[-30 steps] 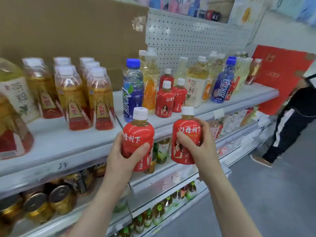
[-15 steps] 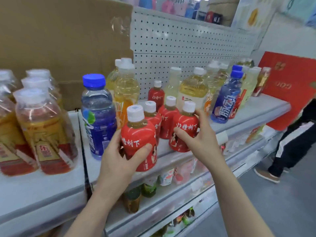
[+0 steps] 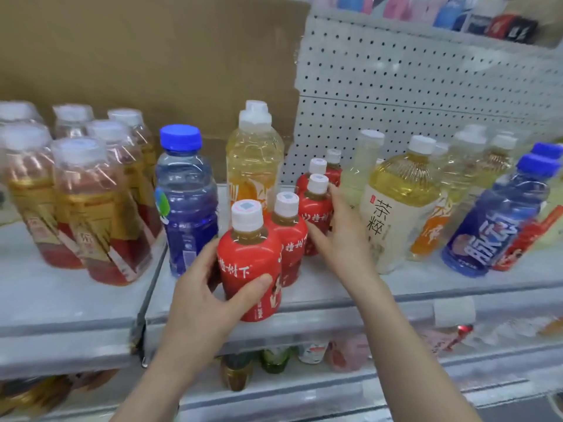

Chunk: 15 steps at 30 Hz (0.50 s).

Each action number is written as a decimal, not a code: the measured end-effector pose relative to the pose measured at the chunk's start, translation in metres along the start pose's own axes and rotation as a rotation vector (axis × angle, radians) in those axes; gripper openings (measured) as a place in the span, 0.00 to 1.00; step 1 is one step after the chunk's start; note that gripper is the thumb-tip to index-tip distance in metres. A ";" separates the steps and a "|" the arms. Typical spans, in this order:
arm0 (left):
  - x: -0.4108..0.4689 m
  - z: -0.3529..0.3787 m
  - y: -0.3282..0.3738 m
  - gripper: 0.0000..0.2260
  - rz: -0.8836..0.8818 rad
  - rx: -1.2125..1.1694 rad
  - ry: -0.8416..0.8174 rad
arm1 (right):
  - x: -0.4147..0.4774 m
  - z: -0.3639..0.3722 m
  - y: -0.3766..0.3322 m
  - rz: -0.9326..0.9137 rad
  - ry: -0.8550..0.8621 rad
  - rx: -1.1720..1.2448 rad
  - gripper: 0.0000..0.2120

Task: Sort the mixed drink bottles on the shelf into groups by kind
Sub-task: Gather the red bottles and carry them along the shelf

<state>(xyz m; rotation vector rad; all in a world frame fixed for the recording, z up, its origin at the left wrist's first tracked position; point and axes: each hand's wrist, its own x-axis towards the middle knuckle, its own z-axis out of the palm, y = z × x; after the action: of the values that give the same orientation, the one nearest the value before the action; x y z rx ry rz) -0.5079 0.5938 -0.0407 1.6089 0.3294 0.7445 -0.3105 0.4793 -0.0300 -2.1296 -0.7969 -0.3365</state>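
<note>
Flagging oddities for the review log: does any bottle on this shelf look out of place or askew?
Yes. A lone blue-capped bottle stands left of the small red bottles, while two like it stand far right. The red bottle in the left hand sits at the shelf's front edge, not yet pushed in. Nothing looks spilled or damaged.

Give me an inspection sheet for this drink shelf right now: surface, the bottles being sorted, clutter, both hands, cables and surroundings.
Surface: white shelf, two boards meeting at a seam.
Job's things: small red bottles clustered mid-shelf; blue-capped bottle at their left; tall yellow bottle behind.
Clutter: amber bottles grouped at left; mixed bottles at right.
Grippers: left hand grips the front red bottle; right hand rests against a red bottle in the cluster.
Cables: nothing seen.
Surroundings: pegboard, cardboard, lower shelves.
</note>
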 end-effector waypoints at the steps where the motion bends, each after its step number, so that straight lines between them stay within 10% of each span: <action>1: -0.002 0.004 0.001 0.31 -0.004 0.009 0.013 | 0.005 0.003 0.000 -0.003 -0.015 -0.004 0.37; 7: -0.011 0.014 0.000 0.34 -0.017 0.105 0.088 | 0.008 0.001 -0.007 -0.048 -0.100 -0.094 0.36; 15: -0.009 0.041 0.001 0.32 -0.006 0.156 0.103 | -0.025 -0.071 0.016 -0.258 0.700 -0.002 0.14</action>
<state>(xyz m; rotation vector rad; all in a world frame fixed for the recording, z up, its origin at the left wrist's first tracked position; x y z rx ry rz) -0.4884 0.5565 -0.0434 1.7179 0.4763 0.8157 -0.3172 0.4065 -0.0069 -1.7200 -0.6395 -1.1395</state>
